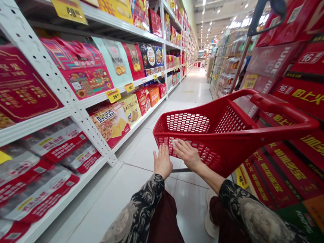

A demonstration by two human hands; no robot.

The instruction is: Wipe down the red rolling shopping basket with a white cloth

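A red plastic shopping basket cart (233, 142) with perforated walls stands tilted before me, its handle toward the right. My right hand (188, 156) presses a small white wipe (175, 142) against the cart's near side wall; only a bit of the wipe shows past the fingertips. Just left of it, my left hand (163, 162) is open, fingers stretched upward at the cart's lower corner. Whether those fingertips touch the plastic, I cannot tell. No goods show inside the visible part of the cart.
White metal shelves (96, 105) with boxed snacks and bottle packs line the left. Stacked red drink cartons (301, 91) rise close on the right, beside a grey-handled metal pole (241, 64). The tiled aisle floor (191, 92) runs ahead between them.
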